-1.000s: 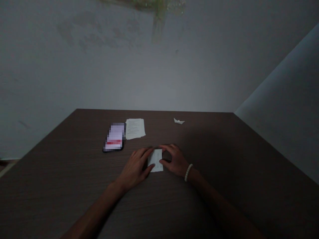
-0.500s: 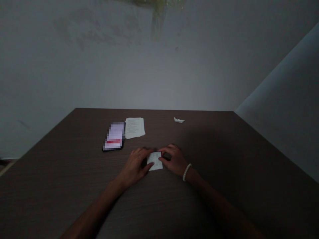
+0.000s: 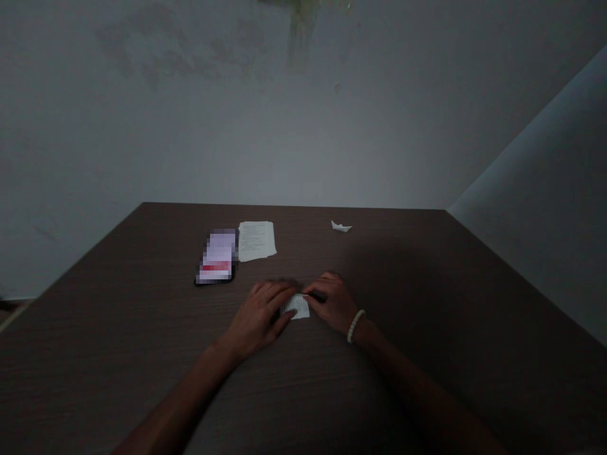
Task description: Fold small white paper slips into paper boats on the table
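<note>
A small piece of printed white paper (image 3: 298, 307) lies on the dark wooden table between my hands. My left hand (image 3: 260, 313) holds it from the left, thumb on its lower part and fingers over its far left edge. At its far right corner, my right hand (image 3: 333, 302) pinches the paper between thumb and fingertips. A beaded bracelet (image 3: 355, 325) circles my right wrist. The paper's left part is hidden under my left fingers, so I cannot make out any fold there.
Beyond my left hand, a stack of printed paper sheets (image 3: 257, 241) lies beside a phone (image 3: 217, 256) with a blurred screen. A small folded paper boat (image 3: 341, 227) sits near the table's (image 3: 403, 221) far edge. Behind the table stands a stained wall (image 3: 284, 139).
The paper between my hands now shows a shorter face, with its far edge closer to me. My right thumb has moved up to that edge, and my left fingers reach further over the paper.
</note>
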`<state>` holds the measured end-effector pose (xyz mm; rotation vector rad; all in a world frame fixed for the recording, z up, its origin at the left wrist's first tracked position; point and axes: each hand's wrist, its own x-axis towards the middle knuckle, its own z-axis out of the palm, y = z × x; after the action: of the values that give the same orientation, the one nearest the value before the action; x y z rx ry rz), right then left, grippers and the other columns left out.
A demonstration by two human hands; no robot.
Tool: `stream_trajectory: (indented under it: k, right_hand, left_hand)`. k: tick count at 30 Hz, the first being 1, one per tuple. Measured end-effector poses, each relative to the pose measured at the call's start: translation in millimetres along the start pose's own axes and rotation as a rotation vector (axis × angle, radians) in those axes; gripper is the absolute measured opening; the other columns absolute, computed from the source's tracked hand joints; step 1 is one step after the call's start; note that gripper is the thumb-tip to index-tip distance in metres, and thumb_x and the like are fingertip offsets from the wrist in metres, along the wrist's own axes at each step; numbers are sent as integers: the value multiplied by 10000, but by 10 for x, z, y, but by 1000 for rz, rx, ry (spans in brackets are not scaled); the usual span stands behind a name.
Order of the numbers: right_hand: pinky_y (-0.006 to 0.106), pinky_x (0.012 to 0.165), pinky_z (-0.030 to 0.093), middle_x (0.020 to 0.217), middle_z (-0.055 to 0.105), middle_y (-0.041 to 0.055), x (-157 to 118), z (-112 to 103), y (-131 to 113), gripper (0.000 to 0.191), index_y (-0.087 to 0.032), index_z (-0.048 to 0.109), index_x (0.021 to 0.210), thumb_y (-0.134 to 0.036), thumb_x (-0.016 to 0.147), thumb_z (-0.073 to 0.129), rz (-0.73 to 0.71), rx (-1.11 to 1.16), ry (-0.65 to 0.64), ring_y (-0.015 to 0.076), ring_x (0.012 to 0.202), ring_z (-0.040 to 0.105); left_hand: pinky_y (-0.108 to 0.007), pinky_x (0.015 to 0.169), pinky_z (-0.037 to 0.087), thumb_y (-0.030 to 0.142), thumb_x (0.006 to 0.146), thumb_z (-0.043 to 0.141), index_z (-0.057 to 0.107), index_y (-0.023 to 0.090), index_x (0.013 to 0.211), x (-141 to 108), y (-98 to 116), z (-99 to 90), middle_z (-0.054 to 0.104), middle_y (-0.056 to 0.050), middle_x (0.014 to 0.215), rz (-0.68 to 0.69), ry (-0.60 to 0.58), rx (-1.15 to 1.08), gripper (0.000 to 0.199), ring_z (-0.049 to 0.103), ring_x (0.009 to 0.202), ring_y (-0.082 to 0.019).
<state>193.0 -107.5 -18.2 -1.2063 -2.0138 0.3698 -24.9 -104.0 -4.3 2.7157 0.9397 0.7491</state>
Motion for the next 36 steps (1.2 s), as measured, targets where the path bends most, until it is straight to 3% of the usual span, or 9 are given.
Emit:
stream_trajectory:
  k: [5, 20, 26, 31, 36]
  right_hand:
    - [342, 792, 429, 793, 731, -9, 1, 10, 10, 150, -221, 705, 796, -82, 743, 723, -6, -5, 5, 180, 774, 592]
    - [340, 809, 433, 878, 713, 20, -10, -26, 18, 169, -210, 705, 881, -75, 804, 640, -82, 16, -49, 173, 835, 590]
    - [358, 843, 442, 964, 699, 31, -31, -140, -51, 306, -215, 692, 979, -33, 752, 599, -104, 74, -104, 185, 886, 587]
    - [364, 850, 437, 944, 703, 30, -21, -153, -69, 128, -222, 698, 935, -178, 863, 602, -86, 76, -119, 178, 876, 596]
    - [368, 855, 434, 933, 704, 35, -22, -93, -37, 85, -220, 702, 917, -240, 852, 650, -78, 23, -101, 181, 873, 593]
  left_hand:
    - [-451, 954, 434, 408, 873, 604, 523, 169, 1283, -17, 13, -2, 595, -117, 1255, 61, -24, -14, 482, 542, 1125, -267]
    - [-450, 916, 471, 279, 911, 540, 553, 203, 1260, -25, -10, 37, 619, -95, 1213, 19, -53, -14, 357, 569, 1086, -254]
    - [-468, 915, 471, 258, 912, 530, 561, 206, 1249, -30, -8, 32, 603, -97, 1242, 23, -67, 8, 343, 561, 1104, -262]
    - [-479, 923, 469, 263, 914, 528, 567, 214, 1251, -30, -1, 29, 607, -97, 1233, 21, -65, 26, 343, 553, 1120, -269]
    - [-479, 919, 473, 270, 924, 511, 569, 206, 1249, -26, 4, 32, 591, -102, 1260, 36, -67, 63, 336, 547, 1125, -273]
